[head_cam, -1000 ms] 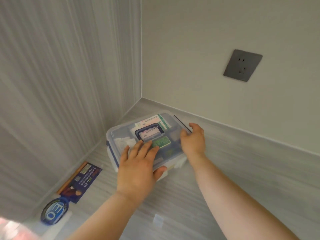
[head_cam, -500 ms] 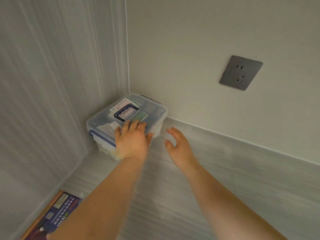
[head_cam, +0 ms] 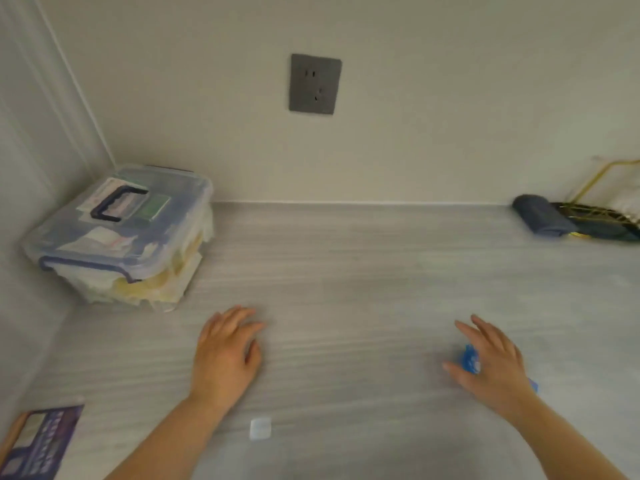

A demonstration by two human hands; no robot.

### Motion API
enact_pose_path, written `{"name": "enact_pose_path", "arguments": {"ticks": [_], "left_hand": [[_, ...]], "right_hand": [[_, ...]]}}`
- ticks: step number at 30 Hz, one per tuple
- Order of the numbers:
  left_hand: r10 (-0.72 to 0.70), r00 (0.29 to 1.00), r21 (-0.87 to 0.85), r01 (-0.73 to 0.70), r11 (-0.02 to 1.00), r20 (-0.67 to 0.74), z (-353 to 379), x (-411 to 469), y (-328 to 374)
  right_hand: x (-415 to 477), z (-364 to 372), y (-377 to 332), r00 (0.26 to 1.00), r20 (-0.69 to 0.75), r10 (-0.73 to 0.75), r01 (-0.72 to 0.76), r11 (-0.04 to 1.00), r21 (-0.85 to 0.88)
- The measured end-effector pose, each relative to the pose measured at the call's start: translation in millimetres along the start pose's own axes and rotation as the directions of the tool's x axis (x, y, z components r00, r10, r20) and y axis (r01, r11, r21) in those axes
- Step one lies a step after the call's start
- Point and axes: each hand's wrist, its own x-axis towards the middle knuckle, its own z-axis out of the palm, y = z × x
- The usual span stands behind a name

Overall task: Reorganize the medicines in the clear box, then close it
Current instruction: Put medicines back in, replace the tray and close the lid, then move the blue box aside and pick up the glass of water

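Note:
The clear box (head_cam: 117,237) stands in the far left corner against both walls, its lid on and a dark blue handle lying flat on top. Medicine packets and leaflets show through the lid and sides. My left hand (head_cam: 227,355) hovers over the grey counter, well in front and to the right of the box, fingers loosely spread and empty. My right hand (head_cam: 491,362) is further right, fingers apart, just above a small blue object (head_cam: 470,362) that lies on the counter partly hidden under it. Neither hand touches the box.
A purple printed box (head_cam: 38,441) lies at the near left edge. A small white square (head_cam: 260,428) sits on the counter between my arms. A dark rolled cloth (head_cam: 540,216) and a gold wire rack (head_cam: 602,202) stand far right. A grey wall socket (head_cam: 315,84) is above.
The box was pushed into the corner, and both hands have let go and drawn back toward me. The view has swung right, and my right hand now hovers over the blue object.

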Motion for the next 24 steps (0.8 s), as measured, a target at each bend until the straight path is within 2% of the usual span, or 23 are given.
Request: {"name": "enact_pose_path", "arguments": {"ticks": [3,7,13,20,24], "left_hand": [[-0.062,0.982,-0.075,0.076,0.994,0.177,21,-22,21],[-0.171,0.954,-0.064,0.192,0.979,0.247,27,-25,26],[-0.195,0.946,-0.035,0.211,0.977,0.26,25,-24,31],[-0.168,0.961,-0.028,0.179,0.983,0.221,28,-21,33],[-0.214,0.95,-0.061,0.234,0.97,0.228,31,-11,51]], "right_hand": [[-11,-11,40,0.994,0.079,0.081,-0.08,0.997,-0.019],[-15,-4,58,0.987,0.154,0.053,-0.054,0.999,0.001],[-17,18,33,0.975,-0.041,0.219,-0.208,0.96,0.187],[-9,43,-9,0.976,-0.057,0.208,-0.202,0.974,0.098],[-7,28,14,0.973,-0.114,0.202,-0.173,0.96,0.221]]}}
